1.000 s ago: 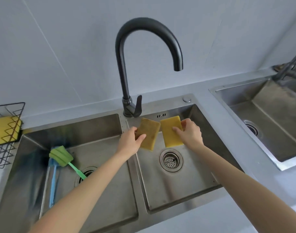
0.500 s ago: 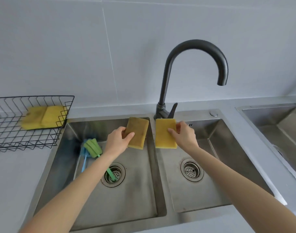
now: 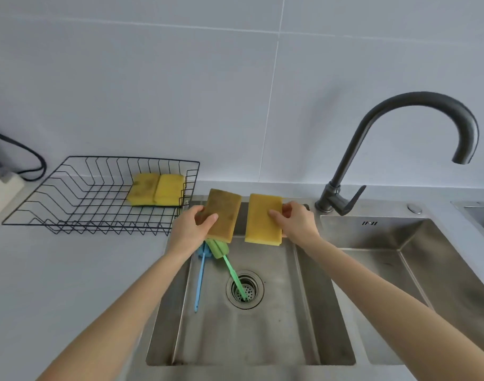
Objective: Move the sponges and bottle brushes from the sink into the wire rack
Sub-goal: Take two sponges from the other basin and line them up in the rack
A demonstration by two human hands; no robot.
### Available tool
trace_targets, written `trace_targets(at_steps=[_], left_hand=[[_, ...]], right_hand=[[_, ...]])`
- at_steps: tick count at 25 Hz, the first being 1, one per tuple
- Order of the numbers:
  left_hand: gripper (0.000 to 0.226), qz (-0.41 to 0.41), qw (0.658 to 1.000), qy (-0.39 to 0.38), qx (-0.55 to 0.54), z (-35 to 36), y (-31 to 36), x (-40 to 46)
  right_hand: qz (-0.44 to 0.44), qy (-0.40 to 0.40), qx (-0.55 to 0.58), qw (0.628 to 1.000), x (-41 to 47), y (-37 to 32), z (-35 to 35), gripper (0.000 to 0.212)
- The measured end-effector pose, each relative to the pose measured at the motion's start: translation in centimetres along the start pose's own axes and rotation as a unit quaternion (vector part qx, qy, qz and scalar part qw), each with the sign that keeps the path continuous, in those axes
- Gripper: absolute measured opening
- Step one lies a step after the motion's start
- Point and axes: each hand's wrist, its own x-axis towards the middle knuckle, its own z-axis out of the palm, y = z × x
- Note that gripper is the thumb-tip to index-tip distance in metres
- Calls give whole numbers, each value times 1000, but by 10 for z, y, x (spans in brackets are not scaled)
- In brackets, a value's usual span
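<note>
My left hand (image 3: 190, 231) grips a stained, brownish sponge (image 3: 224, 215) above the back edge of the left sink basin (image 3: 263, 339). My right hand (image 3: 297, 224) holds a cleaner yellow sponge (image 3: 263, 220) just beside it. Both sponges hang in the air, apart from each other. Below them in the left basin lie a green bottle brush (image 3: 230, 266), its handle reaching over the drain, and a blue bottle brush (image 3: 200, 281) partly hidden under my left wrist. The black wire rack (image 3: 70, 210) stands on the counter to the left with two yellow sponges (image 3: 155, 189) side by side in its back right corner.
A black gooseneck faucet (image 3: 417, 105) rises behind the divider between the left basin and the right basin (image 3: 400, 270). A second sink (image 3: 480, 215) shows at the far right edge. A black cable (image 3: 23, 158) and a white object lie at the far left by the wall.
Both hands have carried their sponges leftward, from over the right basin to over the left basin, closer to the rack. My view has swung left, bringing the whole rack into sight.
</note>
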Motion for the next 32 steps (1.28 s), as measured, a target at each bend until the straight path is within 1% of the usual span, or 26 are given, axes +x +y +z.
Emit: trace_targets(at_steps=[5,10,15,19,25,32], left_hand=[[43,-7,999,31,-9,-58,-29,13],[48,-22,998,58,15,-114,-56,31],[42,-44,995,84,27,-154,-82,47],[42,-64,992,102,35,-183,-106,65],[40,-91,986,123,61,-220,-142,102],[41,-119,983,130,55,-232,-180,142]], right_hand=[[-8,-3,1,1000,-1,-45,43,45],[-5,-17,8,1000,3,-90,81,46],[-16,-33,13,999,12,-127,117,43],[-33,-52,-1,998,24,-159,149,40],[-43,-96,-31,994,55,-203,198,36],[3,-149,-19,989,104,-230,259,32]])
